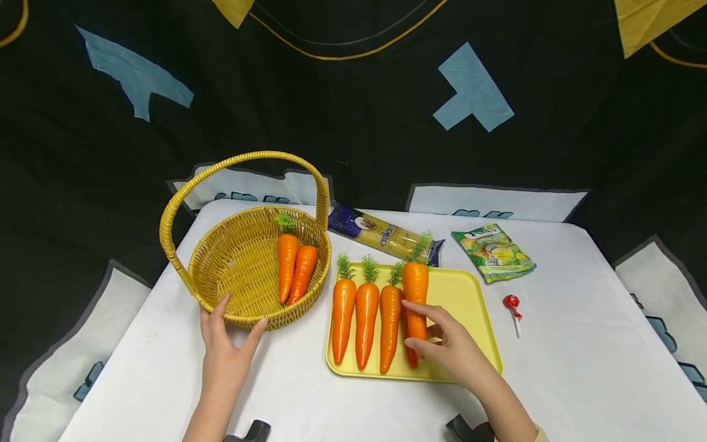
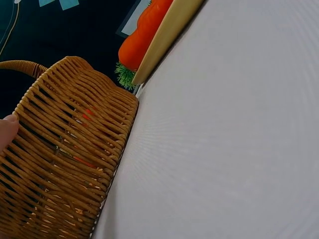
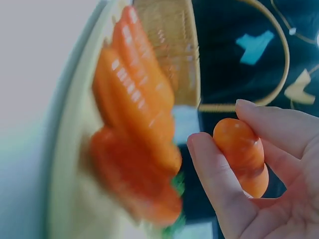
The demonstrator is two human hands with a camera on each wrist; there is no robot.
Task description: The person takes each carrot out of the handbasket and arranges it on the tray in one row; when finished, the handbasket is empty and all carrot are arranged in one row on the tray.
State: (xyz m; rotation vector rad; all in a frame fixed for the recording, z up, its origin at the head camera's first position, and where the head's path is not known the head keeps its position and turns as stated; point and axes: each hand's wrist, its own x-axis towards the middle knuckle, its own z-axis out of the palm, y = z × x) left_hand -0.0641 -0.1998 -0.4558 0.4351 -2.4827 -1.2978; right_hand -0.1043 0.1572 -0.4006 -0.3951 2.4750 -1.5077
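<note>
The artificial carrot (image 1: pixel 415 282) pinched in the right hand (image 1: pixel 455 347) may be dropped onto the yellow tray (image 1: pixel 455 294) below if its taper slips. The wicker basket (image 1: pixel 234 264), touched by the spread left hand (image 1: pixel 225 353), may be tipped by pressure.

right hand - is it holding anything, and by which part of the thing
Yes, the right hand holds an orange carrot, gripped around its middle to lower body, below the leafy green top.

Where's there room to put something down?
The table right of the lollipop, the basket left of its two carrots, and the far right corner of the tray are bare. The tray's left side is crowded with more carrots.
</note>
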